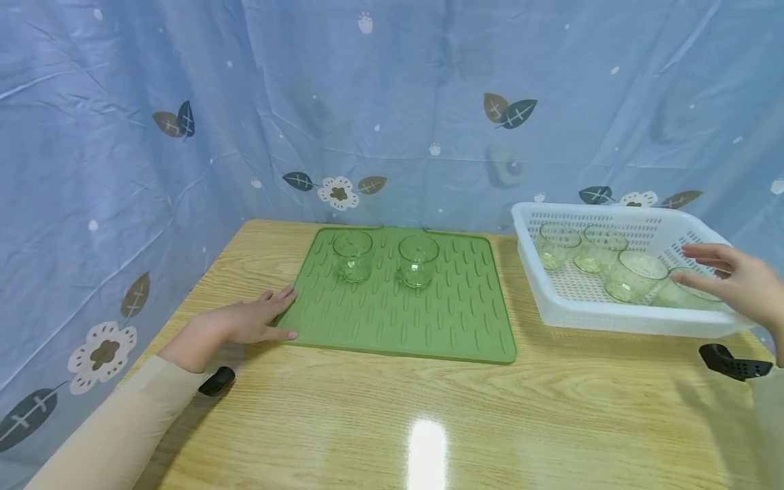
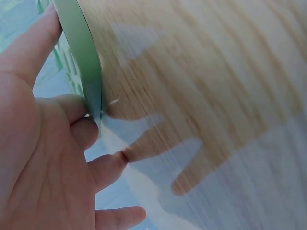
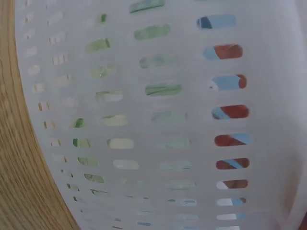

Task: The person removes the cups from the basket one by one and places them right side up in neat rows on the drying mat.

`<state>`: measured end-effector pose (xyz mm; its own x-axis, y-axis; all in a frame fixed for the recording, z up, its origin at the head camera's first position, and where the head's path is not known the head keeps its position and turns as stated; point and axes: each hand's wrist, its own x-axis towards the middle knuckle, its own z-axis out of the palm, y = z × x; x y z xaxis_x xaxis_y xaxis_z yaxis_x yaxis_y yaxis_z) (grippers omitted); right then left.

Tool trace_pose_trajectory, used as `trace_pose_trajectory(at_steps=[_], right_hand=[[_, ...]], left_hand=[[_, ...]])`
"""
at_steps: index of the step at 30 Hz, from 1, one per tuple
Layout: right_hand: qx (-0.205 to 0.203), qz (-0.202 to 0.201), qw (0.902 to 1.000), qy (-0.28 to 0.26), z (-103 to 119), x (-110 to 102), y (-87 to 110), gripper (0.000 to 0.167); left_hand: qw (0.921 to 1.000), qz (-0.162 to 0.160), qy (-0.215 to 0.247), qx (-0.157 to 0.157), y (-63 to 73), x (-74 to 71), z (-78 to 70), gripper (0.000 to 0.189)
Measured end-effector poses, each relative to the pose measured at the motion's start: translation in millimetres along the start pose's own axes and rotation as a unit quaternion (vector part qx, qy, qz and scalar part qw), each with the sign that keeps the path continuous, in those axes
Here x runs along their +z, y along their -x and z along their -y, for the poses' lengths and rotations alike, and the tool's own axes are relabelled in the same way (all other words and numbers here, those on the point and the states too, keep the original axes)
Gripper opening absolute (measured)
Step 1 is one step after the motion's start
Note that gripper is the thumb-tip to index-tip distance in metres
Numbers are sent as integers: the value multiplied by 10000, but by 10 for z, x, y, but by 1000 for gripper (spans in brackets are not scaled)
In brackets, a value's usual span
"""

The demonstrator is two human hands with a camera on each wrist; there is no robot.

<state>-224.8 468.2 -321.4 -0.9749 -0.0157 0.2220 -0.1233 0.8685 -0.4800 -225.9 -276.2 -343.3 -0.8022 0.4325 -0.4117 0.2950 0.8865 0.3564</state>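
Note:
My left hand (image 1: pixel 254 321) lies with fingers spread at the left edge of a green ribbed mat (image 1: pixel 380 333); the left wrist view shows the fingers right by the mat's rim (image 2: pixel 82 52). Two clear glasses stand side by side on the mat, a left glass (image 1: pixel 353 262) and a right glass (image 1: pixel 419 264). Over the right end of a white plastic basket (image 1: pixel 612 321), my right hand (image 1: pixel 744 282) has its thumb and fingers apart, close above the rightmost glass (image 1: pixel 682 294). Several clear glasses sit in this basket. In the right wrist view, the slotted basket wall (image 3: pixel 194 108) hides most of the hand.
The mat and basket rest on a wooden table (image 1: pixel 343 415). A blue patterned curtain (image 1: pixel 416 95) hangs behind it and along the left side. Black wrist devices show below each hand, one on the left (image 1: pixel 217 381) and one on the right (image 1: pixel 731 364).

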Motion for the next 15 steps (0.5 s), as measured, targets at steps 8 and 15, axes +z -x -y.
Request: trace_pose_trajectory(at_steps=[8, 15], right_hand=[[360, 629, 9971, 218, -44, -81, -76, 93], [651, 1088, 9915, 274, -245, -125, -113, 104]], left_hand=[[10000, -58, -26, 12, 16, 7, -10, 97], [10000, -37, -8, 19, 15, 8, -29, 98]])
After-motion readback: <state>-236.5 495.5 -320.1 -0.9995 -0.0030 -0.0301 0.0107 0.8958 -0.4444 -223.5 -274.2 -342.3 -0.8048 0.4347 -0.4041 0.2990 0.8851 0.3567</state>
